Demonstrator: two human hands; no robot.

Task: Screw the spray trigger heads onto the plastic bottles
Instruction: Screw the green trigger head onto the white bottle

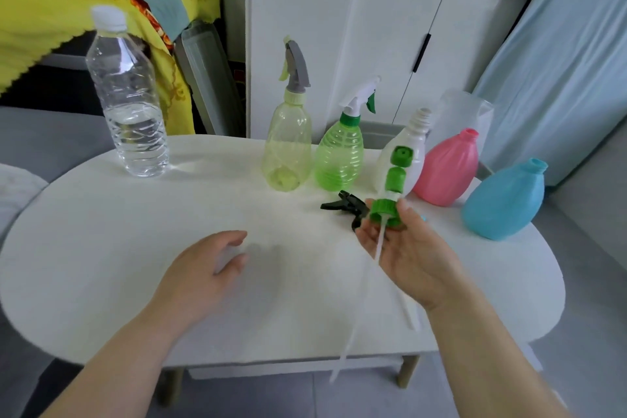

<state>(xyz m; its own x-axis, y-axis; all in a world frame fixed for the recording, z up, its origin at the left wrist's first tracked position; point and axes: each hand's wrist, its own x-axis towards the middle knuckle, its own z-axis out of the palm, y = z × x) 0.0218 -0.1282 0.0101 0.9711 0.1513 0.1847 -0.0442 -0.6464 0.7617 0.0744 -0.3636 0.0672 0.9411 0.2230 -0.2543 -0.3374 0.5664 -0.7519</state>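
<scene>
Spray head: a green and white spray head point(396, 176) is held upright above the table's 2 o'clock area, in front of the white bottle. Its thin tube point(379, 244) trails down toward the person.
Right hand: the right hand point(412, 256) is palm up, thumb and fingers grasping the head's green screw collar.
Left hand: the left hand point(203, 268) is over the table near 6 o'clock, fingers relaxed and slightly bent, holding nothing.
Loose head: a black trigger head point(342, 205) lies on the table at 1 o'clock, just beside the right fingertips.
Open bottles: a white bottle point(415, 139), pink bottle point(448, 170) and blue bottle point(505, 200) stand from 1 to 3 o'clock, necks bare.
Fitted bottles: a yellow bottle point(288, 146) with a grey head and a green bottle point(339, 159) with a white head stand side by side at 12 o'clock.
Water bottle: a clear, capped water bottle point(132, 105) stands at 10 o'clock.
Table: a white oval table point(101, 248).
</scene>
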